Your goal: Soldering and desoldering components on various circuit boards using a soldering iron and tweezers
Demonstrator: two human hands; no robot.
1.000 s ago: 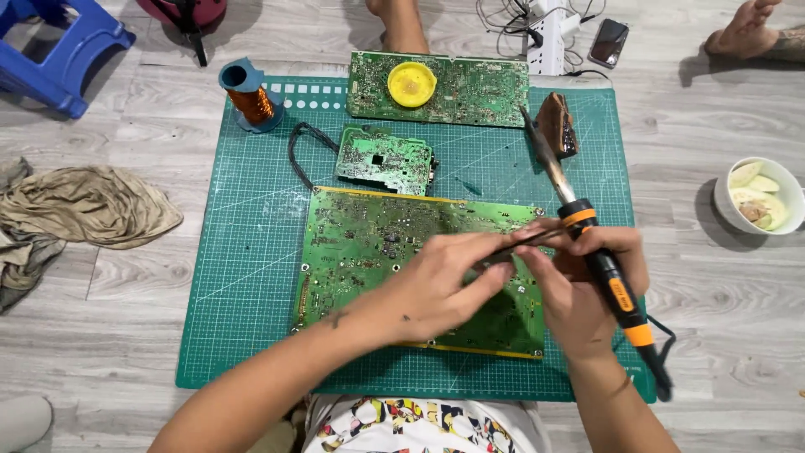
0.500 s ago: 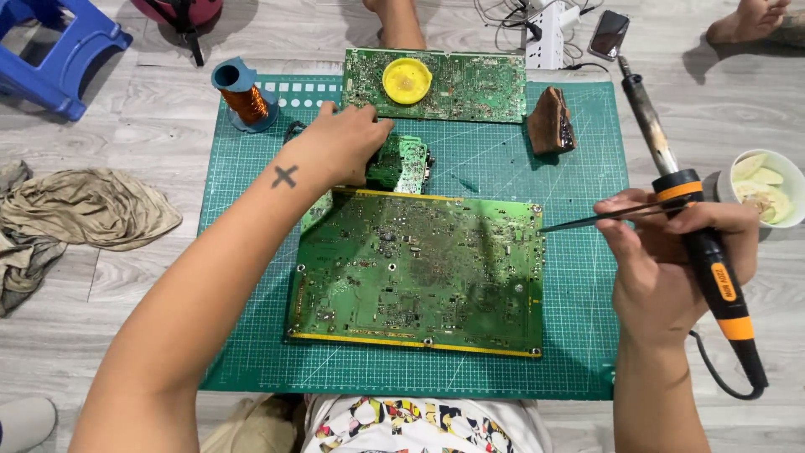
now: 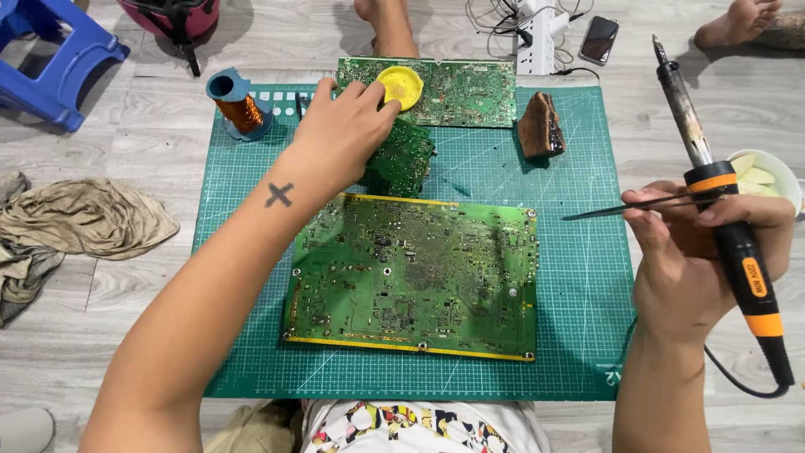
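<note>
Left hand [image 3: 348,134] now reaching far across green cutting mat [image 3: 587,335], off large circuit board [image 3: 411,277] where it was pressing second ago; fingers curling loosely onto small circuit board [image 3: 402,164], fingertips touching yellow round tin [image 3: 400,86]. Firm grasp: cannot tell.

Right hand [image 3: 696,252] lifting away to right edge of mat, closed around soldering iron [image 3: 721,218] and dark tweezers [image 3: 637,205] together; iron tip pointing far, clear of boards.

Soldering on large board pausing; board lying untouched, near centre, between both hands.
</note>
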